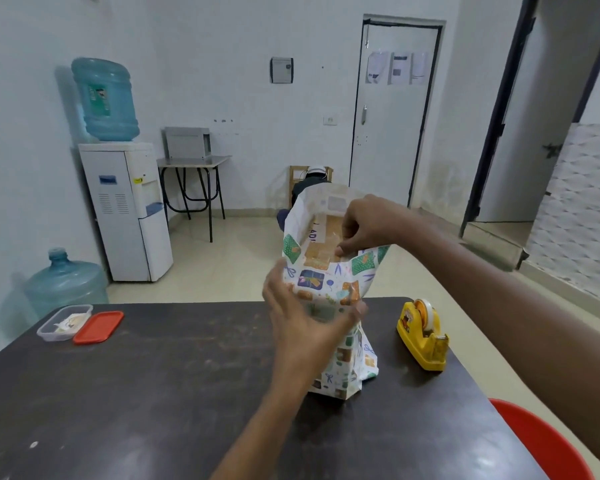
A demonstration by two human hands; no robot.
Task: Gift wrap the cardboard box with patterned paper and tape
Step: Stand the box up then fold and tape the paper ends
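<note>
Patterned paper (329, 282) may tear or slip off the upright cardboard box (326, 237), since only the right hand (364, 225) fingers pinch its edge while the left hand (302, 317) fingers are spread against it.

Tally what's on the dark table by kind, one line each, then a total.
Wrapped box: 1
Tape dispenser: 1
Clear container: 1
Red lid: 1
Total: 4
</note>
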